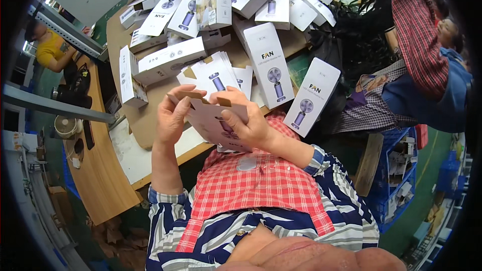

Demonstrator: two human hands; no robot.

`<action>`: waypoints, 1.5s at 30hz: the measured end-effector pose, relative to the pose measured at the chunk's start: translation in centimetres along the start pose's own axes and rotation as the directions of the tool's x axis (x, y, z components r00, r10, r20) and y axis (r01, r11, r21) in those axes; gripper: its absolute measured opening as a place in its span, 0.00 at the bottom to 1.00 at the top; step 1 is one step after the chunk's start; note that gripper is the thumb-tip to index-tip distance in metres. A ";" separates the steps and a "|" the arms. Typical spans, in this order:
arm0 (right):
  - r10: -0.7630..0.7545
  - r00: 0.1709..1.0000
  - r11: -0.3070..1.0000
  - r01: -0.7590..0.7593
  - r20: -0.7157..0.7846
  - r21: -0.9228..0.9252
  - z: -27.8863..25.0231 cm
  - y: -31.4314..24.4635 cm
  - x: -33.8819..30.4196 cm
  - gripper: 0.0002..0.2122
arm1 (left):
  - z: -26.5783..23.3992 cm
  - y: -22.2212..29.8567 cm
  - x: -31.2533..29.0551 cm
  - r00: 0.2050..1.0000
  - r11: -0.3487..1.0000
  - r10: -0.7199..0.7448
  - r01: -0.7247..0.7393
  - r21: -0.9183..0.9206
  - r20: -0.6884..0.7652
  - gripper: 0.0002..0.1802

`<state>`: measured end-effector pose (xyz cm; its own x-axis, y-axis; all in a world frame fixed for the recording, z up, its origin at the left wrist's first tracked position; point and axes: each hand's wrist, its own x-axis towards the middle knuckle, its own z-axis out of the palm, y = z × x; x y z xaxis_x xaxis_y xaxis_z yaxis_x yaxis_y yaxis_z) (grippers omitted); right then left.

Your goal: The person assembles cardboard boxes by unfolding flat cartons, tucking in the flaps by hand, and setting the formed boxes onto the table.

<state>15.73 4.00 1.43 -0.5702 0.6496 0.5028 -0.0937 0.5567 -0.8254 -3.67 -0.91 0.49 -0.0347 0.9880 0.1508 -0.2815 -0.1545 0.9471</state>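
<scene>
Between my two hands, in front of my red checked apron, is a white carton with a purple handheld fan pictured on it. Its brown-lined flaps stick up at the top edge, and it looks flat or only partly unfolded. My left hand grips its left side, the thumb near the upper edge. On the right side, my right hand has its thumb across the printed face and its fingers behind. Just beyond lie flat cartons in a stack. Two closed fan boxes stand to the right of my hands.
A heap of white fan boxes covers the far part of the cardboard-topped table. At right, a person in a checked sleeve is close by, beside black material and a blue crate. A small fan stands left.
</scene>
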 end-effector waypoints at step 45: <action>0.197 0.727 0.965 -0.263 0.658 0.001 -5.5 3.5 4.4 0.29 | 0.5 -2.1 0.1 0.966 0.942 -0.225 0.182 0.280 0.130 0.18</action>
<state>17.40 11.67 2.18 -0.9699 0.2411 0.0337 0.0586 0.3655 -0.9290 -2.56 -0.47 -1.35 0.1542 0.9876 -0.0312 -0.0026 0.0320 0.9995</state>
